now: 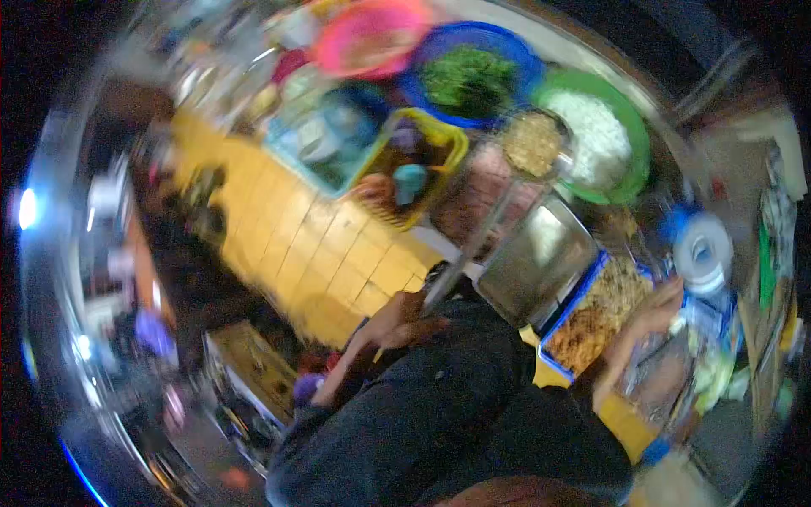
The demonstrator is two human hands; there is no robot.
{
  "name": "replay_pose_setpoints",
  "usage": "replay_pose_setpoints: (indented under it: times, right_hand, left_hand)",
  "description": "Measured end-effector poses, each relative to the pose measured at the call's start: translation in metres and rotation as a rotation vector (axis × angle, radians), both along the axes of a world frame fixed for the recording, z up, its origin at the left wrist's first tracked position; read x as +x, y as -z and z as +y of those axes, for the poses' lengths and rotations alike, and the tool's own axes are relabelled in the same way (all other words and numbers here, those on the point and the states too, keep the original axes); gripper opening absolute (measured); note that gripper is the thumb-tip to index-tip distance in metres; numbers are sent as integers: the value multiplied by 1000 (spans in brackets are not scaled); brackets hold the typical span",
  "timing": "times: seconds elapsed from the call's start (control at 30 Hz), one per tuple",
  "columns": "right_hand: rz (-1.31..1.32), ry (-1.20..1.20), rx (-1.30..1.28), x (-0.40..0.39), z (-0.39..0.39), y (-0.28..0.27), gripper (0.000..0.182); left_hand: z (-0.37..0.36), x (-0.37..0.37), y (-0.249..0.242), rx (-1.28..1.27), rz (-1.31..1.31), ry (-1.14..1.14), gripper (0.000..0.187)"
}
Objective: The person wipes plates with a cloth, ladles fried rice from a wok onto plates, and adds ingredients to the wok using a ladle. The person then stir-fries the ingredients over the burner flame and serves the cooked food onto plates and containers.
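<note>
My left hand [404, 323] is closed around the long handle of a round strainer [534, 144]. Tan, crumbly-looking food fills the strainer's head, which is over the gap between a blue basin of greens [470, 76] and a green basin of white food [591, 139]. My right hand [661, 308] reaches past the right end of a blue-rimmed tray [568, 314] of browned food. Its fingers look stretched out, though blurred, and I make out nothing in them. A white roll [703, 245] lies just beyond those fingers.
A metal tray [536, 258] lies between the strainer's handle and the blue-rimmed tray. A yellow basket [460, 148], a light blue basket [329, 188] and a pink basin [372, 38] stand farther back. Yellow tiles [312, 253] cover the floor on the left. Plastic bags [663, 372] lie at right.
</note>
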State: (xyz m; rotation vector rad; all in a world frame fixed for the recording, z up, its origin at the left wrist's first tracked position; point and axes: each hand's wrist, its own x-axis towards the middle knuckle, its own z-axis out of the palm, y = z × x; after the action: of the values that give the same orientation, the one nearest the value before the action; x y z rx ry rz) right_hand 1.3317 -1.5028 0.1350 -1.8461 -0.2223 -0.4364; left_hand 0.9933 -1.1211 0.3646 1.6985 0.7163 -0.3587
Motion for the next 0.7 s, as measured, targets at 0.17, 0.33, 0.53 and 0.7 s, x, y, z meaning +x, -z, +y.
replay_pose_setpoints:
  times: [0.17,0.33,0.53,0.7]
  right_hand:
    - [83,370,134,-46,122,-142,31]
    - [12,379,-138,-54,102,-138,29]
    - [70,372,-10,-41,100,-126,28]
    - [123,350,159,-40,98,-127,30]
  left_hand:
    - [27,9,9,-135,135,33,24]
    - [10,8,5,-4,260,42,23]
    - [14,16,34,45,223,74,25]
    - [11,35,22,136,291,204,27]
